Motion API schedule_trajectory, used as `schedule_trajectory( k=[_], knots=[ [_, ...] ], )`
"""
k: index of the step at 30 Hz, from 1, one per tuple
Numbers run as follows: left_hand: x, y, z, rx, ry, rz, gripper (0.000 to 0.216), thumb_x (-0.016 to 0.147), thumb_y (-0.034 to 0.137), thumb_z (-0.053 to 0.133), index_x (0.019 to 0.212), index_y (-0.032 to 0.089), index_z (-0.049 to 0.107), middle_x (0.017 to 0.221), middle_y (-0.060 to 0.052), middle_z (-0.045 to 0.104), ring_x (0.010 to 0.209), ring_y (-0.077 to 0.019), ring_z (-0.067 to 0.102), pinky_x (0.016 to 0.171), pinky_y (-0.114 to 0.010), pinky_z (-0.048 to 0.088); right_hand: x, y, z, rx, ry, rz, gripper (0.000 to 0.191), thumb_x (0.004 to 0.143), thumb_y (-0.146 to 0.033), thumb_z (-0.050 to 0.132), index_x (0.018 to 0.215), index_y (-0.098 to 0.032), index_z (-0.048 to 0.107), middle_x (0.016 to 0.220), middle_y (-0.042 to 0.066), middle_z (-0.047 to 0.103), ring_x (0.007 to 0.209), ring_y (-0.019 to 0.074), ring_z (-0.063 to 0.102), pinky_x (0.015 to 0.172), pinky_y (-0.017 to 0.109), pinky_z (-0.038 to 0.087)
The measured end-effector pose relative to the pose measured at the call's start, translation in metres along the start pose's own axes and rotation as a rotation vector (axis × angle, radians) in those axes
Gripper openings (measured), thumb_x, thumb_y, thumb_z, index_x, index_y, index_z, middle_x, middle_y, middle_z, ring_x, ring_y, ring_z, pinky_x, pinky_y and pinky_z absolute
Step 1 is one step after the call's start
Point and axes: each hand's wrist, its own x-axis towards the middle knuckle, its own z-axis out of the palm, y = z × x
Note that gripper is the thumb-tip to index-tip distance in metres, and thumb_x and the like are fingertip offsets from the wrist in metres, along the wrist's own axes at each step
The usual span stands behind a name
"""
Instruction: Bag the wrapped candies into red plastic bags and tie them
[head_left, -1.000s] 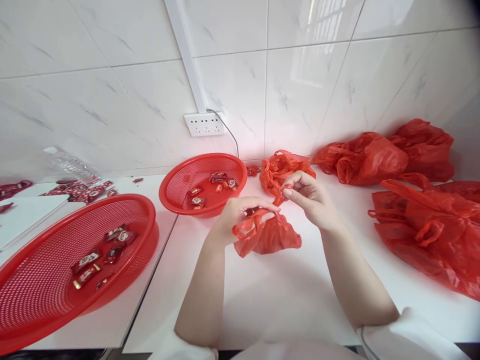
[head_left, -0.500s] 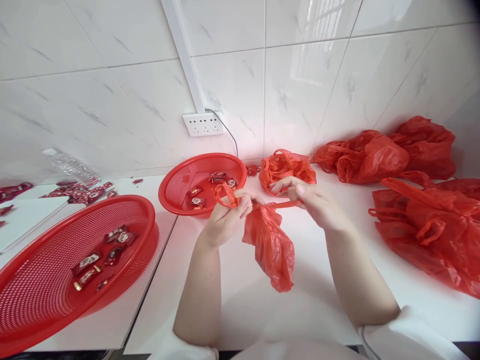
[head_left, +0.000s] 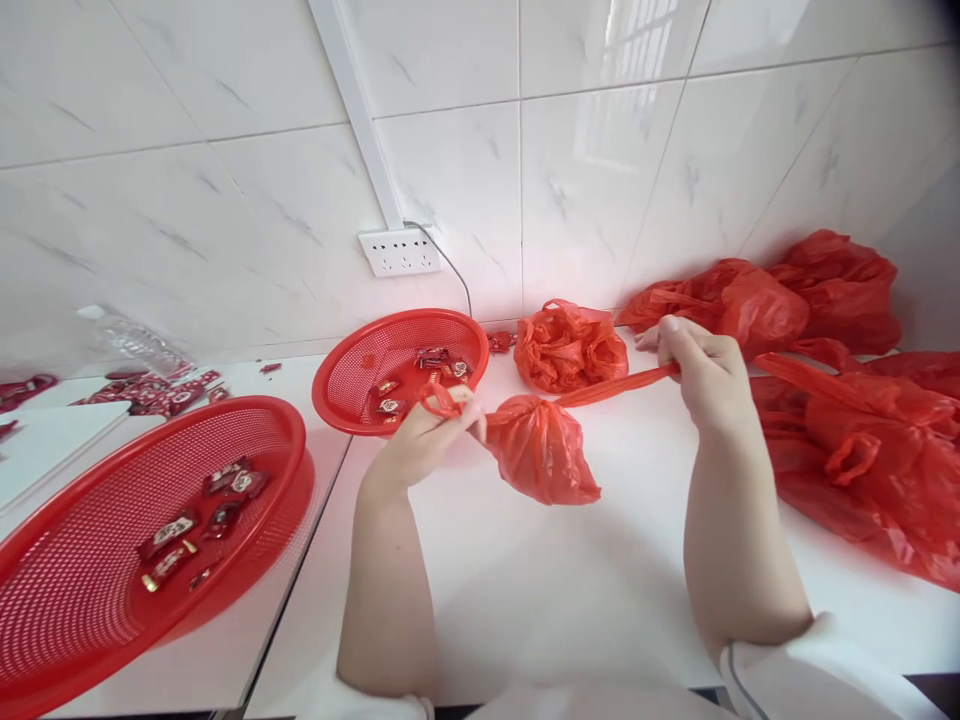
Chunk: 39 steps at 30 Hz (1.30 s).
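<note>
A red plastic bag (head_left: 544,452) hangs between my hands above the white table, gathered at its neck with a bulging body below. My left hand (head_left: 433,432) pinches one handle close to the neck, and a loop of red plastic sticks up above the fingers. In my right hand (head_left: 697,365) the other handle is gripped and stretched taut out to the right. What is inside the bag cannot be made out. Behind my left hand stands a small red basket (head_left: 341,385) with several wrapped candies in it.
At the left is a large red basket (head_left: 247,418) with several wrapped candies. Red plastic bags (head_left: 877,450) lie at the right, and more bags (head_left: 757,300) lean along the wall. A bundle of bags (head_left: 570,345) sits behind my hands. A clear bottle (head_left: 139,340) lies near scattered wrappers.
My right hand has moved right and slightly up, drawing its handle out long and taut. The bag's body has risen and rounded out. My left hand has shifted slightly left and down.
</note>
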Motion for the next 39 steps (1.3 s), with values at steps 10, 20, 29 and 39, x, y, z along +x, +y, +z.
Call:
schedule_trajectory(
  k=[10,20,29,39],
  knots=[
    [0.005,-0.014,0.011,0.318,-0.242,-0.203,0.032,0.088,0.041,0.049,0.072,0.021,0.067,0.079,-0.002,0.067,0.078,-0.0197,0.06,0.069,-0.029,0.044,-0.026,-0.013,0.049,-0.484,-0.597,-0.211,0.042,0.074,-0.055,0.068,0.099,-0.021,0.065,0.09,0.008,0.068,0.082,0.0256,0.063,0.065,0.034,0.047],
    [0.0,0.001,0.008,0.448,-0.221,-0.326,0.038,0.088,0.053,0.041,0.089,0.022,0.062,0.086,-0.003,0.065,0.086,-0.0225,0.061,0.076,-0.031,0.044,-0.039,0.024,0.037,-0.683,-0.84,-0.022,0.045,0.077,-0.008,0.053,0.114,-0.031,0.064,0.068,0.0,0.063,0.053,0.0163,0.055,0.05,0.026,0.04],
    [0.002,0.009,0.006,0.476,-0.219,-0.437,0.047,0.086,0.053,0.04,0.12,0.024,0.055,0.097,-0.005,0.069,0.103,-0.0242,0.062,0.086,-0.032,0.045,-0.003,-0.022,-0.155,-1.243,0.294,0.528,0.066,0.086,-0.015,0.037,0.15,-0.021,0.024,0.106,0.022,0.064,0.096,0.0383,0.061,0.073,0.05,0.045],
    [0.004,0.001,0.009,0.485,-0.22,-0.438,0.049,0.086,0.057,0.041,0.12,0.025,0.056,0.097,-0.004,0.069,0.101,-0.0236,0.062,0.082,-0.031,0.045,0.016,0.142,-0.244,-1.037,0.17,0.625,0.04,0.081,-0.026,0.048,0.118,-0.014,0.059,0.131,0.03,0.05,0.13,0.044,0.039,0.096,0.071,0.025]
  ],
)
